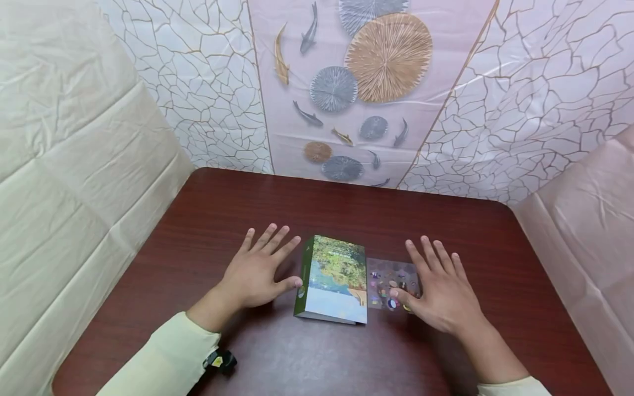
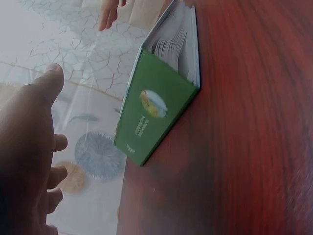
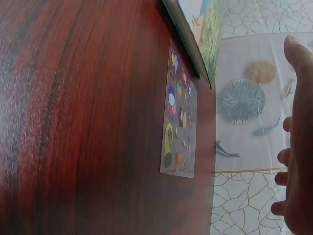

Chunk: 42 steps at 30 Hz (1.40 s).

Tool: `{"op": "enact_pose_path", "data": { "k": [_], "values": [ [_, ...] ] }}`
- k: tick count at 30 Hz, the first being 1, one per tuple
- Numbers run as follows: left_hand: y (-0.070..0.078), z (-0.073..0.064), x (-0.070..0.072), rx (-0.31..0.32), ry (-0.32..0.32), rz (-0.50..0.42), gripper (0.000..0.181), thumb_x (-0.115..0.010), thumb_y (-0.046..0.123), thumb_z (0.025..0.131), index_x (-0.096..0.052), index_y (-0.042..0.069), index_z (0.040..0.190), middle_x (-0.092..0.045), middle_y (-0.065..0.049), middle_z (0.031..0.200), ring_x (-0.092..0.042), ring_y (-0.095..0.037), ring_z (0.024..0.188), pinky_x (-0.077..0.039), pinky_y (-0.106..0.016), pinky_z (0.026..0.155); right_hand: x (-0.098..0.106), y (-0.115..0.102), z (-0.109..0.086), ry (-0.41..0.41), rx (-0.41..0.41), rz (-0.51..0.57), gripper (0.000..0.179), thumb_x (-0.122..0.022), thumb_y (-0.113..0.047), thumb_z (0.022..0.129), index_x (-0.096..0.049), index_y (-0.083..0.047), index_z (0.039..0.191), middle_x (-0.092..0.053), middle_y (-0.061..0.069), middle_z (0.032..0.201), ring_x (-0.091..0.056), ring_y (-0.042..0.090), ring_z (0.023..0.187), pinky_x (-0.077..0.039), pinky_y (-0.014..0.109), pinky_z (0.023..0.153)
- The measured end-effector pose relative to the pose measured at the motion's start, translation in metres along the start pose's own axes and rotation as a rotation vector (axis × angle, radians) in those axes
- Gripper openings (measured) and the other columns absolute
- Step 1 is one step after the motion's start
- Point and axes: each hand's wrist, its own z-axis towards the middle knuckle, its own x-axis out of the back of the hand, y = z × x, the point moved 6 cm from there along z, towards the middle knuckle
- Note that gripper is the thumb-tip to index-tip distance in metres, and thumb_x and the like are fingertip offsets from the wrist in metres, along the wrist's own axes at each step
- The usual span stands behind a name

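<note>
A thick book (image 1: pixel 338 278) with a painted landscape cover and a green spine (image 2: pixel 151 103) lies on the table between my hands. Just right of it is a clear sticker sheet (image 1: pixel 383 283) with small colourful pictures, also seen whole in the right wrist view (image 3: pixel 181 117). My left hand (image 1: pixel 257 275) is spread with straight fingers beside the spine, its thumb tip close to the book. Over the right part of the sheet hovers my right hand (image 1: pixel 441 291), fingers straight and apart, its thumb overlapping the stickers in the head view. Neither hand holds anything.
The dark red wooden table (image 1: pixel 163 264) has rounded far corners. Behind it hangs a patterned cloth (image 1: pixel 342 137) with fish and round leaf shapes, and pale cloth (image 1: pixel 74 165) lines the left side. A black strap (image 1: pixel 220 361) sits by the left sleeve.
</note>
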Motion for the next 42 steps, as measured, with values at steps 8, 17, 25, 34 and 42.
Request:
{"op": "enact_pose_path", "data": {
  "k": [8, 17, 25, 34, 42],
  "values": [
    [0.028, -0.002, -0.005, -0.082, 0.008, -0.059, 0.079, -0.044, 0.074, 0.096, -0.044, 0.023, 0.157, -0.023, -0.007, 0.168, -0.014, -0.028, 0.155, -0.013, -0.055, 0.122, -0.004, -0.005, -0.001, 0.013, 0.017, 0.008, 0.099, -0.056, -0.072, 0.091, -0.019, -0.016, 0.165, -0.018, 0.02, 0.167, -0.013, 0.042, 0.153, -0.006, 0.062, 0.12],
    [0.055, -0.007, -0.011, -0.156, 0.026, -0.126, 0.059, -0.055, 0.061, 0.099, -0.064, 0.017, 0.137, -0.045, -0.008, 0.157, -0.035, -0.032, 0.147, -0.032, -0.052, 0.116, -0.009, -0.014, 0.0, 0.034, 0.041, 0.026, 0.096, -0.055, -0.073, 0.091, -0.031, -0.011, 0.161, -0.026, 0.02, 0.165, -0.019, 0.044, 0.151, -0.01, 0.061, 0.12],
    [0.071, -0.009, -0.015, -0.237, 0.058, -0.109, 0.048, -0.06, 0.059, 0.097, -0.069, 0.023, 0.128, -0.055, -0.003, 0.147, -0.044, -0.028, 0.14, -0.041, -0.05, 0.109, -0.014, -0.021, 0.0, 0.007, 0.045, 0.041, 0.092, -0.057, -0.07, 0.092, -0.036, -0.01, 0.158, -0.033, 0.018, 0.162, -0.025, 0.043, 0.149, -0.023, 0.063, 0.115],
    [0.075, -0.008, -0.019, -0.266, 0.077, -0.084, 0.044, -0.068, 0.059, 0.092, -0.071, 0.023, 0.116, -0.058, -0.001, 0.143, -0.045, -0.028, 0.139, -0.041, -0.049, 0.109, -0.023, -0.031, -0.001, -0.005, 0.067, 0.058, 0.079, -0.056, -0.065, 0.096, -0.049, -0.009, 0.151, -0.04, 0.019, 0.158, -0.029, 0.042, 0.147, -0.024, 0.061, 0.116],
    [0.077, -0.009, -0.023, -0.268, 0.071, -0.073, 0.039, -0.074, 0.056, 0.088, -0.069, 0.022, 0.107, -0.059, 0.0, 0.14, -0.046, -0.028, 0.138, -0.043, -0.048, 0.107, -0.039, -0.043, -0.002, -0.027, 0.095, 0.09, 0.063, -0.06, -0.058, 0.098, -0.064, -0.008, 0.136, -0.046, 0.018, 0.153, -0.034, 0.042, 0.145, -0.031, 0.063, 0.112]
  ]
}}
